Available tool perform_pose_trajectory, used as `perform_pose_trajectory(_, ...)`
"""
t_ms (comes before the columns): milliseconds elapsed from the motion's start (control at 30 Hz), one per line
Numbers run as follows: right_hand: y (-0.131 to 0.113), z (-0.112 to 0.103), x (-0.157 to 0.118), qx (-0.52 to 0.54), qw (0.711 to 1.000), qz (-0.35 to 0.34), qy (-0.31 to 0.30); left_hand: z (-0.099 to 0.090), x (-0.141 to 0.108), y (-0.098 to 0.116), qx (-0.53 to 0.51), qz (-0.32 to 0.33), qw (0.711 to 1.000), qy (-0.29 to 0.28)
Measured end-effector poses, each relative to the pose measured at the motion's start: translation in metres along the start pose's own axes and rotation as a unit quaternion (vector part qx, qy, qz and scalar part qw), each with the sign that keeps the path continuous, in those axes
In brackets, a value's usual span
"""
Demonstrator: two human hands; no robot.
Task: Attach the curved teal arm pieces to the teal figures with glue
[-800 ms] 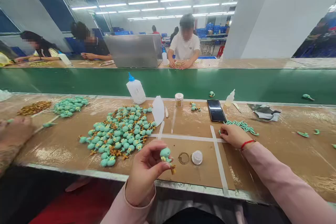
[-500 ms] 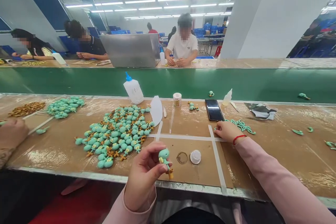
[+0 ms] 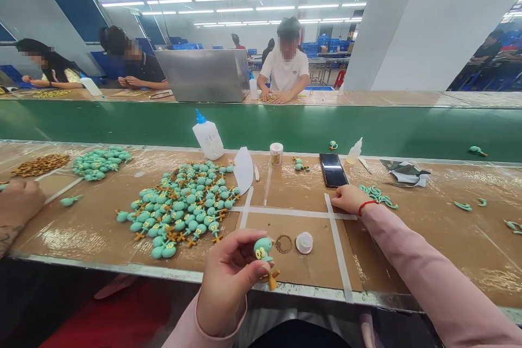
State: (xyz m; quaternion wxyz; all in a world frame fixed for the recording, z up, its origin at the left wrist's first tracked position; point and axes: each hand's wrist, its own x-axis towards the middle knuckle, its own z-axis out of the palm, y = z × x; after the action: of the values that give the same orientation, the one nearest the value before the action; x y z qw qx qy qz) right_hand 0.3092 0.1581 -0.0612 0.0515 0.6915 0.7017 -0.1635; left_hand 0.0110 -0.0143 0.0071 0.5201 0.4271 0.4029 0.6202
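One figure [image 3: 263, 250] turned face-out

Head view: the left hand [image 3: 228, 277] pinches the figure between thumb and fingers, above the table [image 3: 314, 272] near its front edge, left of the cap [image 3: 304, 243]. Since a moment ago, its face has swung toward the camera and the right hand [image 3: 350, 199] has edged left off the curls [image 3: 377, 196]; the work seems to be at orienting the figure. The right fingers are bunched; whether they grip anything, I cannot tell. The figure tilts: mint head, yellow eyes, brown foot.

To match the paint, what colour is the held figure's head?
The figure's head is turquoise green, best seen in the head view.
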Motion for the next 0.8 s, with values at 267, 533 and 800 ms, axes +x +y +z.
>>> perform_pose_trajectory(267,0.000,0.010,-0.011,0.048,0.989,-0.074,0.118,0.002,-0.002,0.005,-0.052,-0.033,0.998,-0.030)
perform_pose_trajectory(533,0.004,0.024,-0.011,0.120,0.968,-0.147,0.164,0.007,-0.002,0.014,-0.129,-0.055,0.988,-0.071)
perform_pose_trajectory(800,0.016,0.037,-0.008,0.181,0.954,-0.177,0.158,0.019,-0.004,0.018,-0.150,-0.012,0.985,-0.078)
